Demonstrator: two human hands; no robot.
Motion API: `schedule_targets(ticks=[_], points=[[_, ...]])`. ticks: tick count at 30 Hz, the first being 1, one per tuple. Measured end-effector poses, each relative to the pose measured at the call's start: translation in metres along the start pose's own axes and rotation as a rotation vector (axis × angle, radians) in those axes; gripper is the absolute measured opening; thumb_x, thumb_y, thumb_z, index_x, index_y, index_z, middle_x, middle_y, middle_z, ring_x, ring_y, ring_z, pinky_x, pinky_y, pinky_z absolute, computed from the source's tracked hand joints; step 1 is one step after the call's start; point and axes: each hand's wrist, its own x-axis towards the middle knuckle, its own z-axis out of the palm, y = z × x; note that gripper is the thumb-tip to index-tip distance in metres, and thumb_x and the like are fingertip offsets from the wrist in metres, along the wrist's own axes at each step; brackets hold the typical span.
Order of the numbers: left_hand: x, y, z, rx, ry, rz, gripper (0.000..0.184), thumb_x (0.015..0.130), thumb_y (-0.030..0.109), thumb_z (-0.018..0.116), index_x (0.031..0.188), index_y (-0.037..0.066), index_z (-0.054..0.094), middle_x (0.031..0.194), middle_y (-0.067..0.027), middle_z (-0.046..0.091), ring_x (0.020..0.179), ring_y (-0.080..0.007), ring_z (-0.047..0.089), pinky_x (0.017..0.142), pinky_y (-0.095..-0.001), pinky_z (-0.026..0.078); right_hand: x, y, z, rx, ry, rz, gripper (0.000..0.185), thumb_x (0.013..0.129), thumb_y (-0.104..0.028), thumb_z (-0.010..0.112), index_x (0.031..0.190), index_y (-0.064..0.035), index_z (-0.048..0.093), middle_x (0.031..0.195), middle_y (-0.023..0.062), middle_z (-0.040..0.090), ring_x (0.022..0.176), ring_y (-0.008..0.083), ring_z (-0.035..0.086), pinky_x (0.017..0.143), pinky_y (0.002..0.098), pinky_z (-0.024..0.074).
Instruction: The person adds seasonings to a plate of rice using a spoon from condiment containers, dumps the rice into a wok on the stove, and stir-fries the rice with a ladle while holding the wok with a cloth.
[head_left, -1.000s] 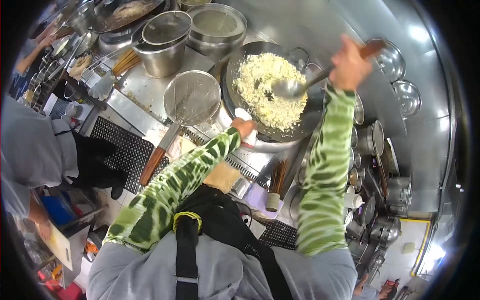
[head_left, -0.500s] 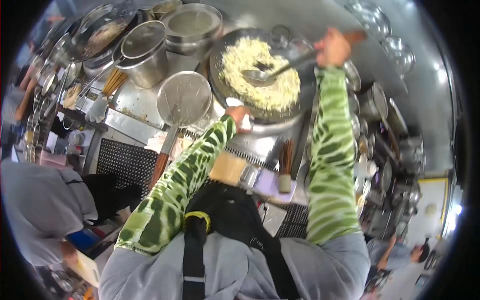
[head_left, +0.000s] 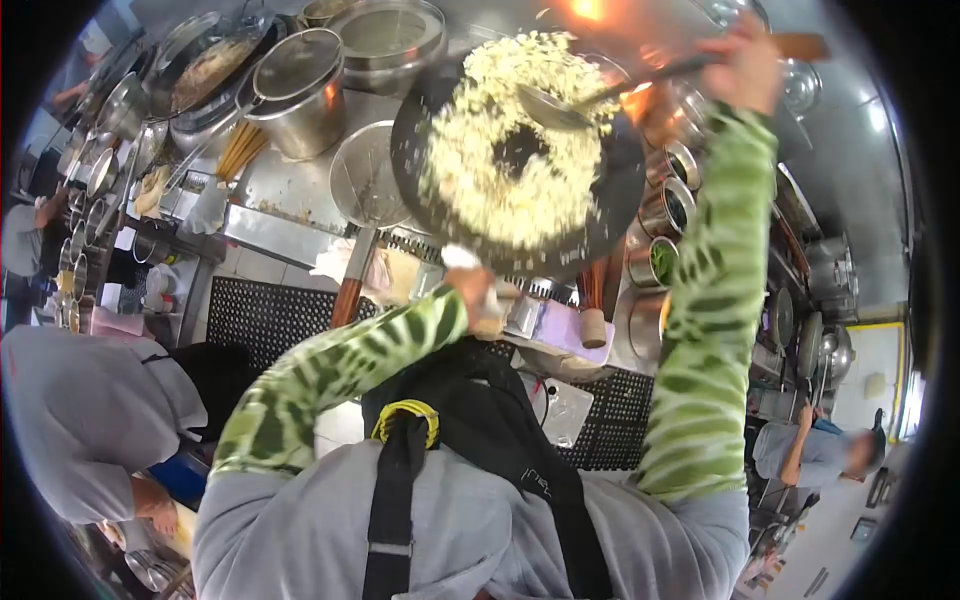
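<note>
A black wok (head_left: 622, 190) is tipped up and holds a ring of pale yellow, loose food (head_left: 470, 150), perhaps fried rice with egg; bits of it fly at the far rim. My left hand (head_left: 472, 288) is closed at the near edge of the wok around a white cloth (head_left: 460, 257); the exact grip point is hidden. My right hand (head_left: 745, 70), somewhat blurred, grips a long ladle (head_left: 558, 110) by its handle. The ladle's bowl is over the far side of the food.
Left of the wok lies a round strainer (head_left: 368, 175) with a wooden handle. Beyond it stand a steel pot (head_left: 305, 115) and stacked pans (head_left: 390, 50). Orange flame (head_left: 588, 8) flares behind the wok. Metal containers (head_left: 662, 262) line the right side. A co-worker (head_left: 95, 420) bends at left; another person (head_left: 800, 455) stands far right.
The wok has risen and tilted, and the food has spread toward its far rim. My left hand has moved nearer my body. My right hand has moved up and right with the ladle. Flame now shows.
</note>
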Motion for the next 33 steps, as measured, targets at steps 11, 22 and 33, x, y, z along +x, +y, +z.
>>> schedule_targets(ticks=[11, 22, 33], points=[[-0.062, 0.027, 0.027, 0.076, 0.047, 0.197, 0.045, 0.091, 0.02, 0.05, 0.122, -0.011, 0.041, 0.112, -0.0245, 0.057, 0.099, -0.0291, 0.06, 0.078, -0.0392, 0.057, -0.01, 0.013, 0.041, 0.537, 0.2, 0.276, 0.021, 0.08, -0.009, 0.064, 0.094, 0.0051, 0.061, 0.07, 0.0087, 0.058, 0.051, 0.0173, 0.057, 0.046, 0.0314, 0.0467], [0.002, 0.025, 0.017, 0.036, -0.058, 0.275, 0.034, 0.09, 0.004, 0.044, 0.119, -0.015, 0.043, 0.108, -0.0267, 0.06, 0.086, -0.0306, 0.067, 0.06, -0.0392, 0.06, -0.029, 0.015, 0.058, 0.538, 0.258, 0.276, 0.013, 0.077, -0.01, 0.067, 0.084, -0.0027, 0.06, 0.074, 0.0055, 0.057, 0.048, 0.017, 0.052, 0.046, 0.0328, 0.0474], [-0.003, 0.056, 0.035, -0.033, -0.092, 0.255, 0.027, 0.084, 0.007, 0.054, 0.105, -0.009, 0.052, 0.095, -0.0171, 0.062, 0.072, -0.0285, 0.064, 0.058, -0.0387, 0.059, -0.085, 0.035, 0.07, 0.347, -0.108, -0.104, 0.017, 0.084, -0.01, 0.064, 0.071, -0.0044, 0.053, 0.057, 0.0005, 0.049, 0.052, 0.0125, 0.05, 0.051, 0.0273, 0.0416]])
